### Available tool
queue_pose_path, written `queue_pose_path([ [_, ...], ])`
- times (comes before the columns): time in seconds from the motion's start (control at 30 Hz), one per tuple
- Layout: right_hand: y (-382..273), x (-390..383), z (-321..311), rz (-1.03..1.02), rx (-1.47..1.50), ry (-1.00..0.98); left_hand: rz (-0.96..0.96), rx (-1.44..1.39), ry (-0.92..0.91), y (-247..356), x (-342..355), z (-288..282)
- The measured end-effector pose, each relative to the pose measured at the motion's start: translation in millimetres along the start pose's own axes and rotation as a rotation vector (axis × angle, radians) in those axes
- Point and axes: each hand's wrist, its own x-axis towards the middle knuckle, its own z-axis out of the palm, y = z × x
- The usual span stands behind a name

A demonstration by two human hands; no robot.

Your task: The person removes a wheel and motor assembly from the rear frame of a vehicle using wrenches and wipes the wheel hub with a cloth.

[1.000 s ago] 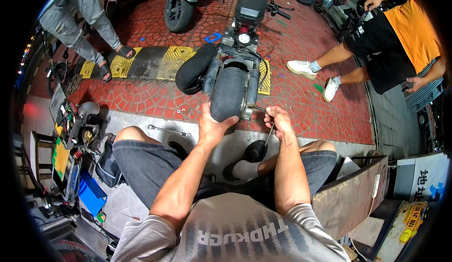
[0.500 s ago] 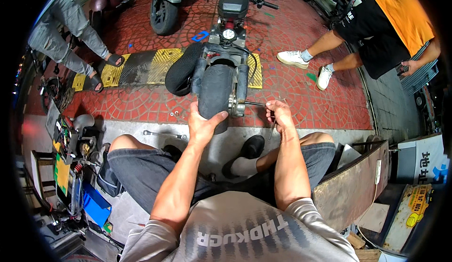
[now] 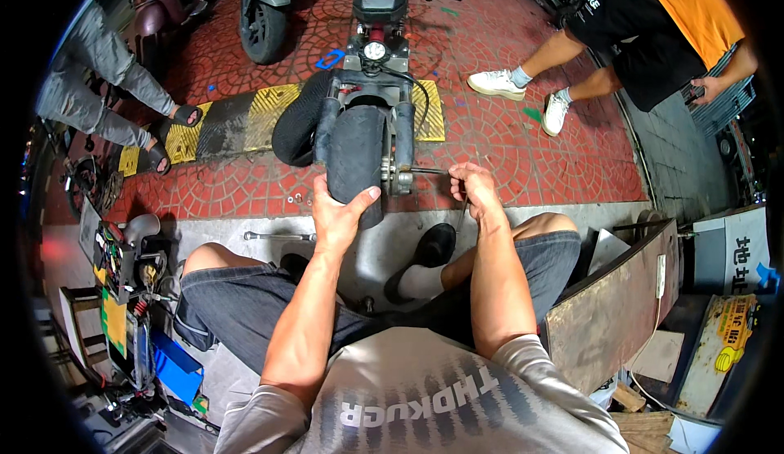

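In front of me stands a small scooter [image 3: 380, 5] with its wheel [image 3: 358, 148] toward me, set between two fork legs. My left hand [image 3: 336, 213] grips the tyre's near side, thumb on the tread and fingers round its left edge. My right hand [image 3: 474, 186] is closed on a thin dark metal rod [image 3: 429, 171], which runs level to the hub hardware [image 3: 398, 178] at the wheel's right. Another thin rod points down below that hand; I cannot tell whether the two are one tool. A loose tyre [image 3: 298, 119] leans at the scooter's left.
A spanner [image 3: 279, 236] lies on the concrete by my left knee. A yellow-black speed bump [image 3: 224, 121] crosses behind the wheel. One person [image 3: 98, 70] stands far left, another [image 3: 645, 37] far right. A rusty metal box [image 3: 608, 307] stands at my right.
My view has shifted slightly, so the scooter and both hands appear a little further left and higher. Both grips look the same, and the rod still reaches the hub.
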Motion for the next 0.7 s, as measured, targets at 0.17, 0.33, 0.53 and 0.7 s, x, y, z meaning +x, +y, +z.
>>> queue_pose_path([
  [0.17,1.0,1.8,0.9,-0.039,0.013,-0.029,-0.023,-0.054,-0.016,4.1,1.1,0.1],
  [0.33,4.1,3.5,1.0,-0.075,0.032,-0.019,-0.043,-0.076,-0.042,3.5,5.1,-0.1],
  [0.53,7.1,4.4,0.9,-0.058,0.034,0.012,-0.011,-0.008,-0.012,7.0,5.1,1.9],
  [0.7,6.5,0.4,3.8,-0.113,0.030,-0.004,-0.037,0.003,-0.018,6.7,8.2,0.5],
])
